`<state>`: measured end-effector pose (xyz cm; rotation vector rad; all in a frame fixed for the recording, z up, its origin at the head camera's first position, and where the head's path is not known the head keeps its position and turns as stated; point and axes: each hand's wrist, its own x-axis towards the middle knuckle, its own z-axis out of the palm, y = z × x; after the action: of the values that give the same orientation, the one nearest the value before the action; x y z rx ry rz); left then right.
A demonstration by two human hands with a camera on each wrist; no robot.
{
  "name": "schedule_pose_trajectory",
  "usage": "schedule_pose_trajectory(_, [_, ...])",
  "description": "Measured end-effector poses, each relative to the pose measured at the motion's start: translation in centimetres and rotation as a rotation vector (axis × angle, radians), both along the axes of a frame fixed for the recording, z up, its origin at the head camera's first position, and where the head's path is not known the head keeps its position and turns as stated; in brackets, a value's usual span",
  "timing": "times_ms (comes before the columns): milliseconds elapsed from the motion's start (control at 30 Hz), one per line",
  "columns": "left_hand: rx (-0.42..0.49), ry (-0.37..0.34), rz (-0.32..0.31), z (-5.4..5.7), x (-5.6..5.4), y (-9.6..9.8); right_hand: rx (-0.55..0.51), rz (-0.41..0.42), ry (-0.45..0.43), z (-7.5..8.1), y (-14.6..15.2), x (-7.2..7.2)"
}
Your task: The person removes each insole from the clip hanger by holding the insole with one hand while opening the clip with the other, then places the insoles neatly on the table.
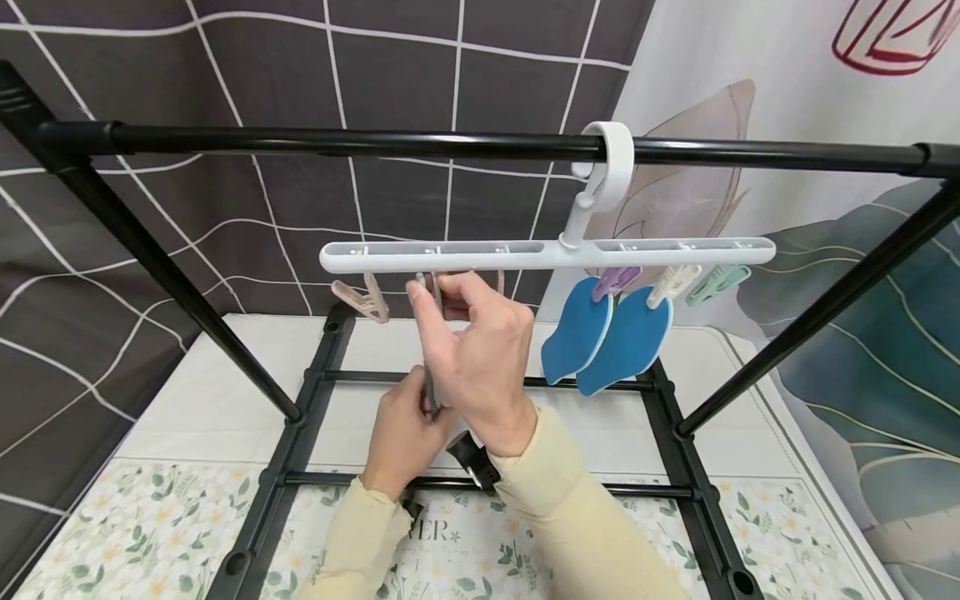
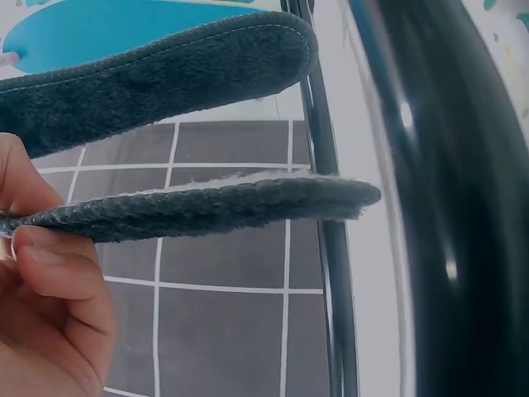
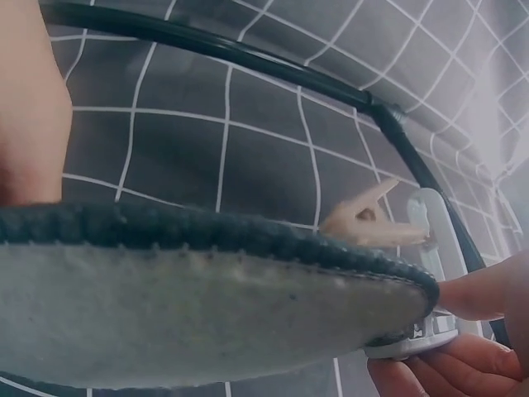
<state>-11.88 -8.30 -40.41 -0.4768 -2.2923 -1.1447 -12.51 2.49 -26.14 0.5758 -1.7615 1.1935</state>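
Observation:
A white clip hanger (image 1: pixel 480 254) hangs by its hook from a black rail. Below its left half, my right hand (image 1: pixel 480 342) pinches the upper tip of a grey fuzzy insole (image 3: pixel 198 306) between thumb and fingers, right under the bar. Lower down, my left hand (image 1: pixel 408 425) pinches the same insole (image 2: pixel 207 207) between thumb and fingertips. A second grey insole (image 2: pixel 190 66) shows above it in the left wrist view; my right hand hides it from the head camera. Left of my hands dangles a pink clip (image 1: pixel 367 298).
Two blue insoles (image 1: pixel 573 329) hang at the right from a purple clip (image 1: pixel 615 282) and a white clip (image 1: pixel 673 285), beside a green clip (image 1: pixel 716 283). The black rack (image 1: pixel 345 142) frames the work, its slanted posts on both sides. Behind hangs a dark checked curtain (image 1: pixel 397 83).

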Motion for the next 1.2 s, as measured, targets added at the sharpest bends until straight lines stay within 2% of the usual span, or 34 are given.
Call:
schedule_pose_trajectory(300, [-0.045, -0.126, 0.042, 0.2, -0.1, -0.7, -0.002, 0.012, -0.005, 0.3, 0.2, -0.1])
schedule_pose_trajectory(533, [-0.104, -0.164, 0.084, 1.5, -0.3, -2.3, -0.009, 0.009, -0.013, 0.4, 0.3, -0.2])
schedule_pose_trajectory(633, [-0.128, -0.174, 0.099, 1.6, -0.3, -3.1, -0.015, 0.01, -0.012, 0.4, 0.4, -0.3])
schedule_pose_trajectory(800, [-0.192, -0.159, 0.105, 1.7, 0.1, -4.1, -0.026, 0.01, -0.015, 0.3, 0.6, -0.5])
schedule_pose_trajectory(1200, [-0.317, -0.048, 0.111, 2.1, 1.2, -5.7, -0.008, 0.016, -0.032, 0.3, 1.0, -0.5])
